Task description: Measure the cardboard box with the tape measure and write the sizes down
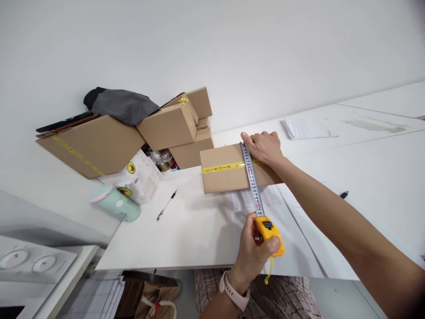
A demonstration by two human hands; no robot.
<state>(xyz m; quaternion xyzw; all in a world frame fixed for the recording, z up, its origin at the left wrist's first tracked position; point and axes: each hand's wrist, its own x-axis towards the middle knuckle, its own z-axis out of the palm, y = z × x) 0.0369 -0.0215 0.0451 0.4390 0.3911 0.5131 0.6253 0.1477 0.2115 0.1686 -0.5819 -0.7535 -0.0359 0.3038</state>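
Standing along a pale wall (265, 53), a white desk (199, 239) is loaded at its far left with stacked cardboard cartons (166, 128). Right of them, a smaller cardboard box (226, 179), sealed with printed yellow tape (215, 169), is laid partly over a printed sheet (238, 202). The box's far side is touched by the right hand (265, 147), its fingers curled at the blade's end; exactly what is pinched there cannot be told. By the left hand (254, 252), near the desk's front edge, a yellow tape measure (276, 235) is firmly clasped, and its steel blade (253, 186) is drawn across the box top. Left of the box, a pen (167, 205) is left lying.
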